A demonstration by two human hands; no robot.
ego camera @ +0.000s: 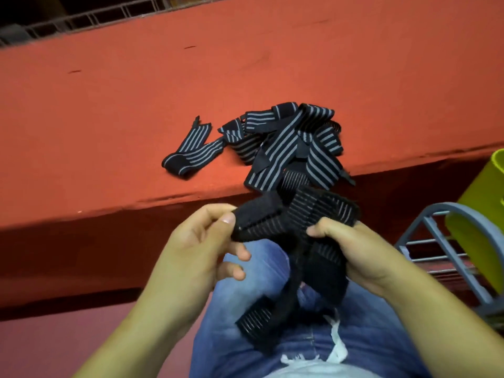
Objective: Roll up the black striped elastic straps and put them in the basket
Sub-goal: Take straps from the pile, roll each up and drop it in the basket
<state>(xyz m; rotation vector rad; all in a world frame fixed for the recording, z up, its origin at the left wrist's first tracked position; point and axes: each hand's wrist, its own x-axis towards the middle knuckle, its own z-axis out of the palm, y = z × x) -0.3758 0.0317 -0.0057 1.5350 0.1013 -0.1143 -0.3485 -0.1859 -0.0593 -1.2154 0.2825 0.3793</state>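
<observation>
- A red ledge (136,118) runs across the view in front of the seated person; its front edge drops to a darker red face, with a pinkish floor (54,345) below.
- A metal railing (81,20) lines the far top-left edge of the ledge, with darkness beyond it.
- At the right stands a grey-blue metal rack (436,227). Just behind it is a yellow-green container (485,186), cut off by the frame edge; I cannot tell whether this is the basket.
- The person's lap in blue jeans (259,282) fills the bottom centre, with a white drawstring (335,347) at the waist.
- A pile of striped straps (289,148) lies on the ledge near its front edge, loose and unrolled. They overlap too much to count exactly, but there are several.
- One folded strap (188,154) stretches out to the left of the pile, touching it at one end.
- One held strap (308,214) is up in the air between the ledge edge and the lap. It hides the near side of the pile, and its loose length hangs down over the jeans.
- The left hand (196,241) pinches one end of the held strap between thumb and forefinger, the other fingers loosely curled beneath.
- The right hand (351,249) grips the same strap further along, fingers curled round it and thumb on top.
- By count there are two hands, one strap held, one rack and one container.
</observation>
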